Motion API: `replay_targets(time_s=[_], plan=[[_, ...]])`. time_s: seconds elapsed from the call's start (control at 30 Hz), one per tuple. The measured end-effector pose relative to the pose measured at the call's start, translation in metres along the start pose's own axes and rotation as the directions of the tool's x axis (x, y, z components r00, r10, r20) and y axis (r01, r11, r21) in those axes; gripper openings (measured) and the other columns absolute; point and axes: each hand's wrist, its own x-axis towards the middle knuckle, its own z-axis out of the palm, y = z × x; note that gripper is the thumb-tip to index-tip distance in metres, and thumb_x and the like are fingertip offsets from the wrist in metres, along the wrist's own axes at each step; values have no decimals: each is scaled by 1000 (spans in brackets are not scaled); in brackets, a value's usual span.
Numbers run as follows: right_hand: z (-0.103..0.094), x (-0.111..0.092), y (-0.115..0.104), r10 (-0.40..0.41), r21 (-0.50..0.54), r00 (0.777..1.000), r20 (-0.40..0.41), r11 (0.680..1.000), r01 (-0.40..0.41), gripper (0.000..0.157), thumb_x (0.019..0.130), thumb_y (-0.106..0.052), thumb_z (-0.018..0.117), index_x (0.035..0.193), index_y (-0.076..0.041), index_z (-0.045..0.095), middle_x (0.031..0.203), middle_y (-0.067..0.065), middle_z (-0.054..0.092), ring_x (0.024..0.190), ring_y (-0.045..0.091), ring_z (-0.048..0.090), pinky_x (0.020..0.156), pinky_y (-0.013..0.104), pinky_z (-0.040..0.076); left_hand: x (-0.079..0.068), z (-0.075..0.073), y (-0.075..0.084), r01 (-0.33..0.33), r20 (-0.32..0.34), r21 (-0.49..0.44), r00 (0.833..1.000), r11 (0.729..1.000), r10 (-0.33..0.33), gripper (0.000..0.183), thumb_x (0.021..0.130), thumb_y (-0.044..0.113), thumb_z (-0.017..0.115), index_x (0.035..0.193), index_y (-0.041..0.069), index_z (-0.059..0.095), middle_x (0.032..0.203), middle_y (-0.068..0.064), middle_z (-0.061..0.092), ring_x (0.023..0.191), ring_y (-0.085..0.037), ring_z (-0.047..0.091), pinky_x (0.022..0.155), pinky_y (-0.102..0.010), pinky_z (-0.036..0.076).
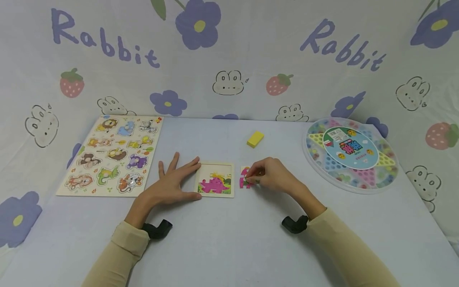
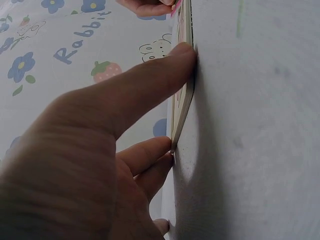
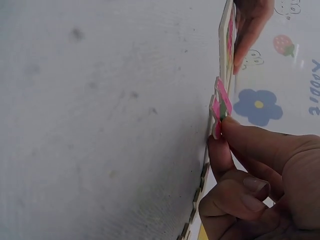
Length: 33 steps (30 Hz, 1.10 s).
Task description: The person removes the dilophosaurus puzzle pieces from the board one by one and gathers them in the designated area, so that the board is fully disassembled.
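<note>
My left hand (image 1: 171, 181) is spread at the left side of a small wooden puzzle tray (image 1: 215, 195), its thumb at the near corner and forefinger at the far corner. Inside the tray, joined pieces form a pink dinosaur picture (image 1: 214, 185); the upper part shows bare wood. Just right of the tray, my right hand (image 1: 274, 174) pinches a pink and green jigsaw piece (image 3: 223, 102) between thumb and forefinger. In the head view the fingertips partly cover the pink pieces (image 1: 244, 172) there. The left wrist view shows the thumb (image 2: 182, 52) against the tray's edge.
An animal peg puzzle board (image 1: 111, 155) lies at the left. A yellow block (image 1: 255, 139) sits beyond the right hand. On the right is a round Chinese checkers board (image 1: 351, 155). A printed rabbit cloth (image 1: 229, 59) hangs behind the table.
</note>
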Motion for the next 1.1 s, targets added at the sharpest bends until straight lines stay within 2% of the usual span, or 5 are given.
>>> replay_targets(time_s=[0.17,0.57,1.1], plan=[[0,-2,-2,-7,-21,1000,0,1000,7,6,94,-16,81,100,-13,81,96,0,79,86,16,61,76,27,51,1,1,-1,10,1,10,1000,1000,-10,98,84,54,83,166,24,38,179,5,23,166,-44,-17,120,-77,-25],[2,-1,-3,-5,-61,1000,1,998,5,5,93,-16,81,96,-12,81,90,0,78,80,15,58,70,26,48,0,0,0,1,-7,5,1000,1000,-1,97,85,52,82,165,22,39,178,2,25,166,-47,-15,119,-79,-24],[1,-1,-7,7,-69,1000,2,998,-7,5,94,-15,81,98,-11,81,91,0,78,82,14,61,73,24,50,0,0,2,0,-6,-5,1000,1000,0,97,84,50,84,165,21,40,178,1,25,165,-47,-15,119,-79,-25]])
